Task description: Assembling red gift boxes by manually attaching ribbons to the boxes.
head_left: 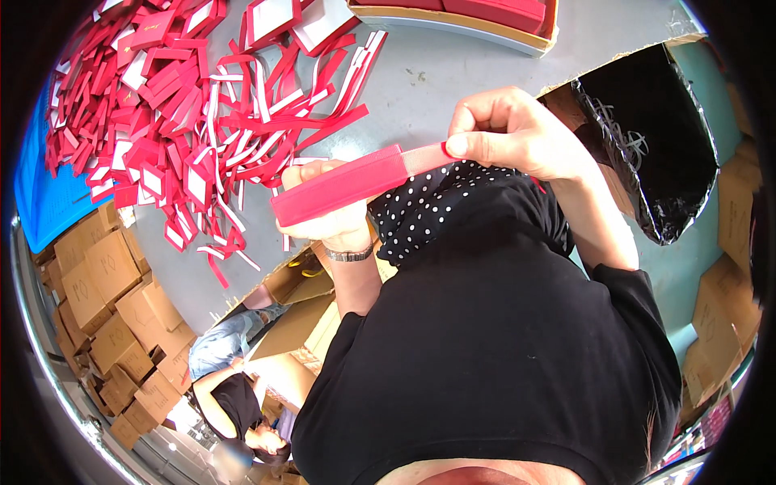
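A long, slim red box (339, 190) lies across my left hand (347, 228), whose fingers and thumb wrap its underside and sides. From the box's right end runs a red ribbon (424, 158), drawn out fairly straight. My right hand (517, 137) pinches the ribbon's far end between thumb and forefinger, and the other fingers are curled. Left of the hands, a heap of red ribbon pieces with white backs (275, 105) spreads over the grey table (420, 81).
An open carton holding red boxes (461, 24) stands at the table's far edge. At the right hangs a black plastic-lined bin (663, 145). A blue crate (52, 190) and stacked brown cartons (113, 267) are on the left. Another person (234, 396) sits at the lower left.
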Tool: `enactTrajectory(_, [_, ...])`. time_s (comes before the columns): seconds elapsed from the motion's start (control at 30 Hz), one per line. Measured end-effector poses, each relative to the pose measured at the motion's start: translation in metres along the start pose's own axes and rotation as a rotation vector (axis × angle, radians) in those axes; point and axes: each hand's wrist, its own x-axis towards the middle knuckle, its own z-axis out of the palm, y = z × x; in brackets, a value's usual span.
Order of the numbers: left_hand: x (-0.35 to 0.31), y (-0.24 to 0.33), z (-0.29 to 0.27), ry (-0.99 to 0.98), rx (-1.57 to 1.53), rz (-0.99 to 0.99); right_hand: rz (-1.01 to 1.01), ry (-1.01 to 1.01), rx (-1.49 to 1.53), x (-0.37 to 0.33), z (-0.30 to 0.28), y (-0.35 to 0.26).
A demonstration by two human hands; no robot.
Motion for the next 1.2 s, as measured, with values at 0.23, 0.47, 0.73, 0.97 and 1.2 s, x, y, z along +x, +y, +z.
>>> enactTrajectory(0.23, [-0.005,-0.009,0.008,0.101,-0.111,0.041,0.014,0.016,-0.240,0.003,-0.004,0.006])
enactTrajectory(0.47, [-0.008,-0.009,-0.010,-0.081,0.004,0.046,-0.214,0.099,-0.231,-0.015,-0.009,-0.042])
enactTrajectory(0.73, [0.001,-0.010,0.013,0.010,0.008,0.033,-0.127,0.075,-0.186,-0.004,-0.014,-0.021])
enactTrajectory(0.97, [0.007,-0.015,0.033,0.193,0.255,0.098,-0.111,0.057,-0.157,0.002,-0.014,-0.010])
enactTrajectory(1.2, [0.001,-0.010,0.000,0.019,-0.079,0.052,0.100,-0.022,-0.040,0.011,0.000,0.004])
